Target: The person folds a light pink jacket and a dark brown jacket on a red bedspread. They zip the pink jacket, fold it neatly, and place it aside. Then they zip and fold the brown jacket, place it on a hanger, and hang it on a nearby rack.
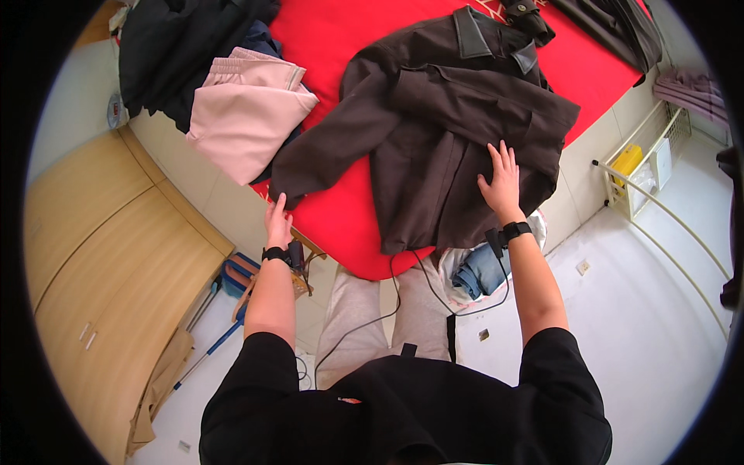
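Note:
A dark brown jacket [434, 155] with a black collar [473, 35] lies spread on the red bed cover [310, 23]. One sleeve stretches toward the left edge of the bed; the other is folded across the front of the jacket. At the end of the stretched sleeve, my left hand [279, 223] has its fingers closed on the cuff. My right hand [501, 182] rests on the lower right of the jacket, palm down, fingers stretched out and holding nothing. Each wrist wears a black strap, and black cables hang in front of my legs.
Folded pink trousers [248, 108] and dark clothes [174, 62] are piled on the far left. Below the bed's near edge sits a bag with blue jeans [480, 271]. Wooden cabinets [93, 240] stand at left, a cream metal rack [651, 209] at right.

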`<control>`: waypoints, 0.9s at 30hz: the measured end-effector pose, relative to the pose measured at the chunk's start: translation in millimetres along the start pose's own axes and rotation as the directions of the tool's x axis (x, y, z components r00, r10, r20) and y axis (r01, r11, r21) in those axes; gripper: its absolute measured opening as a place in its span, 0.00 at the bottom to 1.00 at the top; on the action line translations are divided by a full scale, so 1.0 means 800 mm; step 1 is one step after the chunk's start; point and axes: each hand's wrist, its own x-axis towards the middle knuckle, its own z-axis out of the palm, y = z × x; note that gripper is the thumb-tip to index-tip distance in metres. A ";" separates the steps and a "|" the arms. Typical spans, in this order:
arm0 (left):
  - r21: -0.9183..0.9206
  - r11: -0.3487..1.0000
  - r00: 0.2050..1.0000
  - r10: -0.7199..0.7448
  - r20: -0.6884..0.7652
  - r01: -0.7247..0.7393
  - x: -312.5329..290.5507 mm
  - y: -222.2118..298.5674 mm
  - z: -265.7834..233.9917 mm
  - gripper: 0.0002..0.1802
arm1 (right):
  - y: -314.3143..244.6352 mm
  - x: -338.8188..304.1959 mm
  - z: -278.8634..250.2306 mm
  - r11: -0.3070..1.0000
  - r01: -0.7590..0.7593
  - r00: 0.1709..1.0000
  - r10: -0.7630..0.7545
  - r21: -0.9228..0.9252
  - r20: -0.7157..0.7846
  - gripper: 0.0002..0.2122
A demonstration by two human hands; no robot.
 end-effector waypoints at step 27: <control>-0.035 0.998 0.982 0.063 0.177 -0.058 0.054 0.205 -0.103 0.39 | -0.136 -0.004 0.062 0.986 0.015 0.984 0.015 0.169 -0.178 0.38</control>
